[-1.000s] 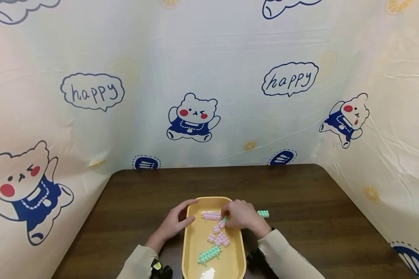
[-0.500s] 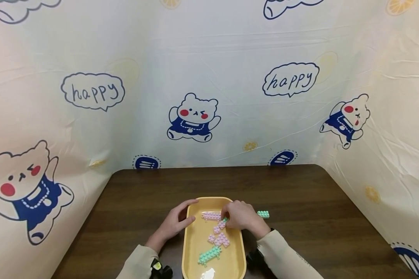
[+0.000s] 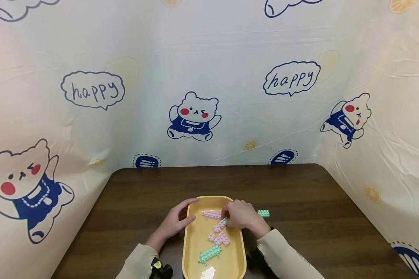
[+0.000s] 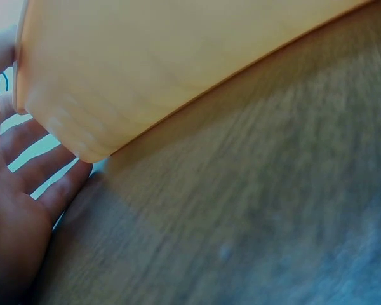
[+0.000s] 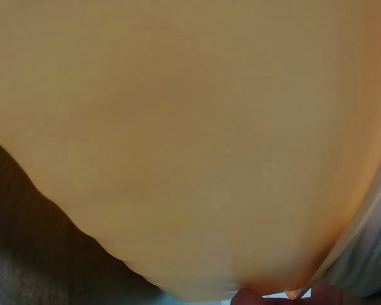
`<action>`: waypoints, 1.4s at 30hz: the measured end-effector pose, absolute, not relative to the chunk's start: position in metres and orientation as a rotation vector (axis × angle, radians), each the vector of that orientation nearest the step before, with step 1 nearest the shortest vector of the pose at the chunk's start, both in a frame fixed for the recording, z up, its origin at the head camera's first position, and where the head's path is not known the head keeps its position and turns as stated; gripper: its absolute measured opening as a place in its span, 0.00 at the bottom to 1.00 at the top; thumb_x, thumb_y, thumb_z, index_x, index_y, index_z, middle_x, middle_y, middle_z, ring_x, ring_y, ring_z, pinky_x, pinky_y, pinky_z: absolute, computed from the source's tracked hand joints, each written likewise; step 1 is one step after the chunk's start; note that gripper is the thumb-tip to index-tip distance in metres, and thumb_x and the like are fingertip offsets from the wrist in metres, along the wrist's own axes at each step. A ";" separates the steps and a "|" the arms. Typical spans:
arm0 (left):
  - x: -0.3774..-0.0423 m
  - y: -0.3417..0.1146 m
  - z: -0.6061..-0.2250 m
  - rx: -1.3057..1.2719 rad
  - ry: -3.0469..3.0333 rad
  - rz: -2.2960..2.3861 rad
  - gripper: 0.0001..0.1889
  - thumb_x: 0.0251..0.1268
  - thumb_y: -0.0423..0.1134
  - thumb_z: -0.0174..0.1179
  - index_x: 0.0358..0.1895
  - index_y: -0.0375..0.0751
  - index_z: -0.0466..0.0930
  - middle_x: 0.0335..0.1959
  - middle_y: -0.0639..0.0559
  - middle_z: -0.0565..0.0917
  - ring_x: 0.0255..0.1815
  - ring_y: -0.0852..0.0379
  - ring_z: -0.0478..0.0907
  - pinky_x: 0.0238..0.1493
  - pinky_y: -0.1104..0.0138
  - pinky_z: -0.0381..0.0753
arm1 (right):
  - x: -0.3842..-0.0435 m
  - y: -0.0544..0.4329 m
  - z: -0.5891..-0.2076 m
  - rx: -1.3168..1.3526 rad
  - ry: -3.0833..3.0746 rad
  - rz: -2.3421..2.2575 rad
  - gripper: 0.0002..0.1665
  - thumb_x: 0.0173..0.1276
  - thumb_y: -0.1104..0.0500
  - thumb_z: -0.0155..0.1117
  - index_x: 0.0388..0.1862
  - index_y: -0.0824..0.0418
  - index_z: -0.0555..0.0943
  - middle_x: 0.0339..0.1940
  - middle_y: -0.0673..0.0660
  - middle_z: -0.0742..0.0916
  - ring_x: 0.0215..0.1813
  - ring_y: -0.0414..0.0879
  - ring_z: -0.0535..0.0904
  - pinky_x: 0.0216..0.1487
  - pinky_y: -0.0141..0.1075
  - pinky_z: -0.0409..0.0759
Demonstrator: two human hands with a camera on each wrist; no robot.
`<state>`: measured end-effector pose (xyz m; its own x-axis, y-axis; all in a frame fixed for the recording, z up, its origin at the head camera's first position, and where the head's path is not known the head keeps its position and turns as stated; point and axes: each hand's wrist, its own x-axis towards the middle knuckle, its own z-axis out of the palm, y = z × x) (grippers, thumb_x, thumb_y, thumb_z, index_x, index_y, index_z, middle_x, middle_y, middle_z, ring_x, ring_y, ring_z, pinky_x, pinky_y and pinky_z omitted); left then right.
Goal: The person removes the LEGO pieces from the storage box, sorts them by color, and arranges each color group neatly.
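Note:
A yellow tray (image 3: pixel 195 240) stands before me. My left hand (image 3: pixel 172 223) rests at its far left corner, thumb over the rim. The left wrist view has the fingers (image 4: pixel 47 168) of that hand stretched out and spread against the outer wall. Over the tray's right side, my right hand (image 3: pixel 243 215) pinches a small green toy brick (image 3: pixel 225 219), mostly hidden by the fingers. Pink toy bricks (image 3: pixel 219 225) lie right beside it, touching or joined; I cannot tell which. In the right wrist view the tray wall (image 5: pixel 178 127) hides nearly all of the hand.
Inside the tray lie a long pink brick piece (image 3: pixel 211 214), another pink cluster (image 3: pixel 220 238) and a long green piece (image 3: pixel 210 254). A green brick (image 3: pixel 263 213) sits on the dark wooden table (image 3: pixel 300 232), right of the tray. A printed curtain (image 3: pixel 230 77) surrounds the table.

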<state>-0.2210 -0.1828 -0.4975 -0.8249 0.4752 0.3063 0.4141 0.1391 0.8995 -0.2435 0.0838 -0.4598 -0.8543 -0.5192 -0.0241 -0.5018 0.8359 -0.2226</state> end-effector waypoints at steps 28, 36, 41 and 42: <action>-0.223 -0.182 -0.500 0.925 2.318 1.826 0.27 0.68 0.26 0.54 0.69 0.26 0.61 0.64 0.24 0.69 0.52 0.27 0.75 0.47 0.70 0.82 | -0.239 0.093 -0.449 -0.835 3.013 -0.428 0.08 0.54 0.55 0.73 0.35 0.49 0.87 0.33 0.45 0.86 0.31 0.40 0.76 0.29 0.38 0.76; -0.223 -0.183 -0.500 0.925 2.321 1.821 0.27 0.68 0.26 0.55 0.69 0.26 0.61 0.63 0.25 0.69 0.52 0.28 0.75 0.48 0.70 0.82 | -0.236 0.095 -0.436 -0.792 3.033 -0.472 0.08 0.55 0.54 0.72 0.36 0.49 0.86 0.33 0.45 0.85 0.30 0.40 0.74 0.28 0.36 0.74; -0.223 -0.183 -0.501 0.924 2.323 1.822 0.27 0.68 0.26 0.55 0.69 0.27 0.61 0.64 0.26 0.69 0.53 0.28 0.76 0.48 0.70 0.82 | -0.234 0.095 -0.431 -0.797 3.077 -0.514 0.09 0.56 0.52 0.71 0.36 0.50 0.86 0.32 0.45 0.84 0.27 0.40 0.73 0.24 0.32 0.71; -0.223 -0.183 -0.501 0.925 2.324 1.822 0.27 0.68 0.26 0.55 0.69 0.27 0.61 0.64 0.26 0.69 0.53 0.28 0.75 0.48 0.70 0.81 | -0.234 0.095 -0.429 -0.803 3.087 -0.524 0.09 0.56 0.52 0.71 0.36 0.50 0.86 0.32 0.45 0.84 0.27 0.40 0.72 0.24 0.32 0.71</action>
<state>-0.2235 -0.1833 -0.5010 -0.8201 0.4767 0.3165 0.4212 0.1285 0.8978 -0.2335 0.0954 -0.4294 -0.8727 -0.4588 0.1667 -0.4881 0.8245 -0.2864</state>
